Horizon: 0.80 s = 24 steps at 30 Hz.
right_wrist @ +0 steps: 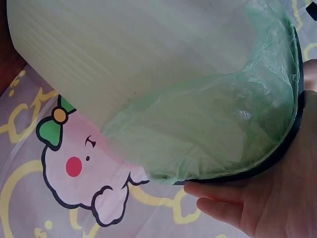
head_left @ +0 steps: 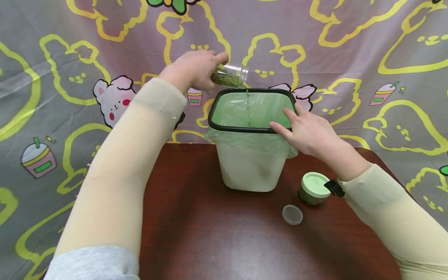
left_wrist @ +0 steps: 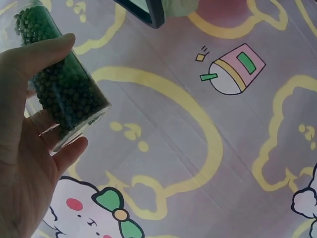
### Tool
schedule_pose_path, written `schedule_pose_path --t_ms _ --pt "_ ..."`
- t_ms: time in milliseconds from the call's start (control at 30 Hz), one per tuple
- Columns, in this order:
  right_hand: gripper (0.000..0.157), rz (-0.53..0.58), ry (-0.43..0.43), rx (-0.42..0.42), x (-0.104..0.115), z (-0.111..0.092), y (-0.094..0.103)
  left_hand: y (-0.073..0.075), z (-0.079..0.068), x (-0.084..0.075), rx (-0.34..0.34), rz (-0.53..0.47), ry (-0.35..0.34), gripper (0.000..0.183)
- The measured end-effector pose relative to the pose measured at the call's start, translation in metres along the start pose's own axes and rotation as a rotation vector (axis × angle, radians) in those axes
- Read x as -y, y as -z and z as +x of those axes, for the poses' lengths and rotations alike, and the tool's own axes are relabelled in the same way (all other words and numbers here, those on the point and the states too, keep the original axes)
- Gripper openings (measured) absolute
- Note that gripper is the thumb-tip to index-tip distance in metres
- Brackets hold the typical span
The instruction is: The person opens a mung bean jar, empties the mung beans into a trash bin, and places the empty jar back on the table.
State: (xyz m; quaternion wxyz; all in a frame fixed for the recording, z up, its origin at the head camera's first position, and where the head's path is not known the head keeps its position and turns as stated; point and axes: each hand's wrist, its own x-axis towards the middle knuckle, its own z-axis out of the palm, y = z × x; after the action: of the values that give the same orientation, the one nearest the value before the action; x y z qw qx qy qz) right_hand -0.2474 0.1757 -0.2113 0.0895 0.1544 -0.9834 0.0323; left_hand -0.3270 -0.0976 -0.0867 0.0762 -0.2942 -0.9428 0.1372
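Jar (head_left: 231,73): clear, tipped nearly flat, mouth toward 3 o'clock, part-filled with small green beans (head_left: 224,79); held above the bin (head_left: 250,169), at 11 o'clock from its middle in the head view. A thin line of beans drops from the mouth toward 6 o'clock, into the bin. Left hand (head_left: 196,68): fingers and thumb clamped round the jar. Bin: white, upright, black rim (head_left: 241,128), green liner (head_left: 262,103) folded over the outside. Right hand (head_left: 311,130): at the bin's 3 o'clock, fingers spread, gripping the rim at its corner. Tub (head_left: 311,197): at the bin's 4 o'clock, pale green lid (head_left: 315,184) on. Disc (head_left: 292,215): flat, clear, at the tub's 7 o'clock, near it. Table (head_left: 210,229): reddish-brown, bearing bin, tub and disc. Curtain (head_left: 133,42): printed, behind, toward 12 o'clock.
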Motion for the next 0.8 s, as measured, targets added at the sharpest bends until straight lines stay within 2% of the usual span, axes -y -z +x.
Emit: schedule_pose_path --t_ms 333,567,800 --pt "0.091 0.008 -0.002 0.007 -0.0001 -0.0014 -0.0018 -0.0027 -0.0002 -0.0001 -0.007 0.013 0.000 0.059" --pt "0.091 0.012 0.002 0.001 0.0008 -0.0024 -0.0021 0.0042 -0.0031 0.0008 -0.066 -0.015 0.002 0.057" --pt "0.091 0.012 -0.005 0.002 0.0004 -0.0026 -0.0006 0.0012 -0.0010 -0.0022 -0.009 0.003 0.006 0.059"
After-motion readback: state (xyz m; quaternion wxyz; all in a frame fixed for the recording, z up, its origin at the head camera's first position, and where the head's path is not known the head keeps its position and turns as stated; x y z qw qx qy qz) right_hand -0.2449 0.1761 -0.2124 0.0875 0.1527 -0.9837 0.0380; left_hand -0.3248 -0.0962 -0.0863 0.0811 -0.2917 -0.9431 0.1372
